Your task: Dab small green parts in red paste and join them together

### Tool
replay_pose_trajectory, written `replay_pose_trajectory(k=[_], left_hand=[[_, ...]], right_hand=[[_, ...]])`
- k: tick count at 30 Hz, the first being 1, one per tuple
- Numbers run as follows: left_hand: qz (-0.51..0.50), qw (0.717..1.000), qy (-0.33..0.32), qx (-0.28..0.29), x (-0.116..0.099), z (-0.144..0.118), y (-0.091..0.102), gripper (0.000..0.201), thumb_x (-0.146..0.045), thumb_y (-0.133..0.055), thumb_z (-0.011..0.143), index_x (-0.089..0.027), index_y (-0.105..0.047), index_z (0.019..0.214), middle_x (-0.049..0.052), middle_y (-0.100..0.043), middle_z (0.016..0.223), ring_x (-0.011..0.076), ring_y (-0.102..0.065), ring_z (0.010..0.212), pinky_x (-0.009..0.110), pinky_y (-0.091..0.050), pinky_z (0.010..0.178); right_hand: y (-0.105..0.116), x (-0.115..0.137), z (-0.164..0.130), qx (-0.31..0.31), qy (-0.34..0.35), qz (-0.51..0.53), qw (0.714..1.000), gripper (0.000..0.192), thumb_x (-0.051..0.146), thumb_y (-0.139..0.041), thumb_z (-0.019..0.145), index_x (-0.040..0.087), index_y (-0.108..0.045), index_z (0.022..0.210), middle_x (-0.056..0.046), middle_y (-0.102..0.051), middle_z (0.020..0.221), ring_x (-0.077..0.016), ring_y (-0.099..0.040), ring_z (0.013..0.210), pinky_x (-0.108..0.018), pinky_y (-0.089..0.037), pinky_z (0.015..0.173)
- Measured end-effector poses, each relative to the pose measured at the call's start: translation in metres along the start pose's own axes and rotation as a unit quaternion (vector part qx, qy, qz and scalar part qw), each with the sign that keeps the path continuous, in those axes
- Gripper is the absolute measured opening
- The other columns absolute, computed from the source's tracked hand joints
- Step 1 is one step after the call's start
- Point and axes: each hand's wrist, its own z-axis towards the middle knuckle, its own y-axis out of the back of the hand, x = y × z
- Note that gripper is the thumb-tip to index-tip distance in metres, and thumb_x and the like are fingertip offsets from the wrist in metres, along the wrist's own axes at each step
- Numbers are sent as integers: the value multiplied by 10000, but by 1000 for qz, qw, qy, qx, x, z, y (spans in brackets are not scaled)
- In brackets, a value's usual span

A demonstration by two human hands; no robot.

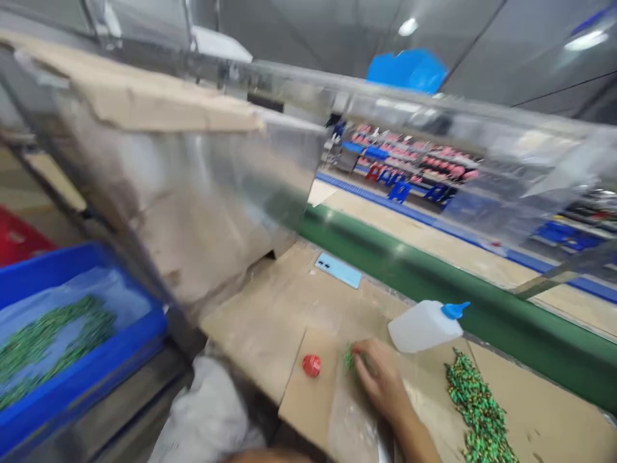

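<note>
Our right hand [380,382] rests on the table [270,315], fingers curled together over a small clump of green pieces [351,361], between the red cap [311,365] and the white bottle [424,326]; our left hand is out of view. We judge a light, gathered pinch best, keeping clear of the larger green pile [477,408].

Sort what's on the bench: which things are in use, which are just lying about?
In use: right hand on a small clump of green pieces; heap of green pieces.
Lying about: white bottle, red cap, blue card, blue crate.
</note>
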Motion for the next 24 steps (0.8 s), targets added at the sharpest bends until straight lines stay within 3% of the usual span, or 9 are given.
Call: replay_pose_trajectory(k=[3, 5, 8, 11, 14, 17, 20, 24], left_hand=[[-74, 990, 118, 4, -31, -11, -57, 266, -414, -675, 1064, -212, -723, 1230, 103, -738, 1250, 240, -735, 1072, 421, -636, 935], [-112, 978, 177, 22, -45, -6, -74, 306, -465, -663, 1061, -175, -746, 1113, 105, -780, 1113, 249, -758, 1012, 447, -636, 916], [-168, 969, 171, 55, -47, 8, -67, 363, -433, -774, 961, -178, -712, 709, 150, -798, 862, 352, -787, 946, 448, -630, 764], [-225, 964, 86, 111, -41, 11, -47, 429, -371, -897, 829, -205, -617, 549, 37, -747, 664, 259, -768, 756, 358, -602, 712], [-248, 956, 31, 153, -42, -4, -36, 400, -379, -883, 868, -183, -655, 604, -13, -717, 629, 174, -707, 644, 308, -595, 685], [-227, 965, 78, 107, -41, -34, -32, 338, -441, -805, 958, -176, -719, 767, 7, -751, 743, 161, -698, 685, 321, -600, 726], [-180, 961, 206, 25, -25, -77, -25, 311, -474, -717, 1025, -174, -757, 1095, 55, -790, 969, 194, -745, 842, 375, -618, 829], [-84, 893, 436, -77, 27, -147, -7, 434, -478, -534, 1119, -125, -658, 1339, 106, -777, 1005, 240, -762, 868, 441, -625, 843]], right_hand=[[2, -8, -6, 24, -14, 10, 1000, 122, 247, -614, 1044, 264, -731, 1076, -71, -785, 942, -275, -747, 857, -433, -608, 801], [-1, -11, -6, 37, -5, 21, 999, 119, 269, -658, 1035, 271, -752, 1108, -78, -799, 994, -278, -752, 886, -440, -601, 823], [-4, -9, -2, 46, 20, 35, 998, 101, 287, -673, 1029, 269, -767, 1061, -72, -796, 953, -266, -747, 860, -429, -590, 800], [-1, -5, 0, 48, 30, 25, 998, 111, 304, -660, 1033, 253, -757, 1018, -77, -786, 917, -262, -736, 844, -431, -581, 789], [7, -5, 0, 68, 29, 2, 997, 167, 334, -639, 1049, 220, -744, 989, -61, -776, 891, -235, -729, 818, -408, -574, 775], [15, -5, -1, 99, 20, -15, 995, 240, 383, -637, 1064, 184, -737, 975, -37, -770, 891, -200, -730, 817, -373, -578, 783], [19, -5, -4, 114, 1, -24, 993, 252, 391, -617, 1068, 194, -749, 983, -56, -782, 919, -213, -738, 850, -392, -584, 818], [19, -2, -5, 122, -33, -28, 992, 229, 357, -583, 1067, 237, -769, 1007, -80, -800, 937, -249, -742, 866, -416, -574, 824]])
